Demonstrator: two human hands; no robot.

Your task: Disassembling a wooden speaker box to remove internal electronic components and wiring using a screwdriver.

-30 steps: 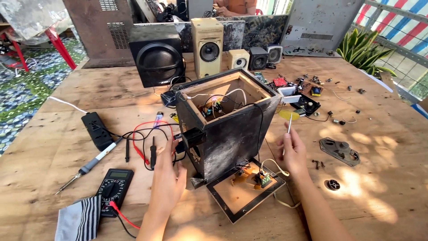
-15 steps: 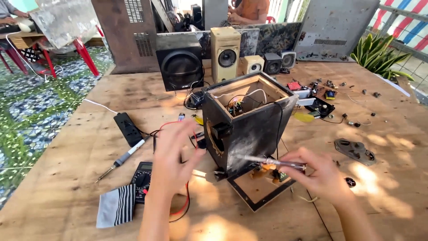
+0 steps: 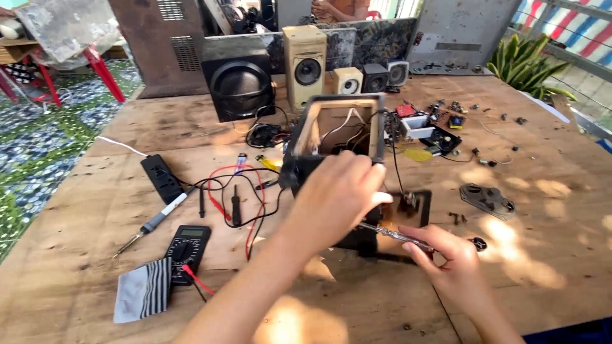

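An open black speaker box (image 3: 338, 118) with bare wood inside and loose wires stands on the wooden table (image 3: 127, 127). My left hand (image 3: 338, 194) grips the near side of the box and hides much of it. My right hand (image 3: 446, 255) holds a thin screwdriver (image 3: 386, 234), whose shaft points left toward the bottom of the box, just under my left hand. A dark back panel (image 3: 411, 204) with a small circuit part lies beside the box, above my right hand.
Left of the box lie a multimeter (image 3: 188, 245) with red and black leads, a soldering iron (image 3: 153, 223), a power strip (image 3: 162, 178) and a striped cloth (image 3: 143, 293). Speakers (image 3: 239, 86) stand behind. Circuit boards (image 3: 433, 130) and a metal plate (image 3: 488, 199) lie right.
The box has been turned so that its open top faces me more. My left hand has shifted from its left side onto its near face. My right hand now holds the screwdriver low at its base.
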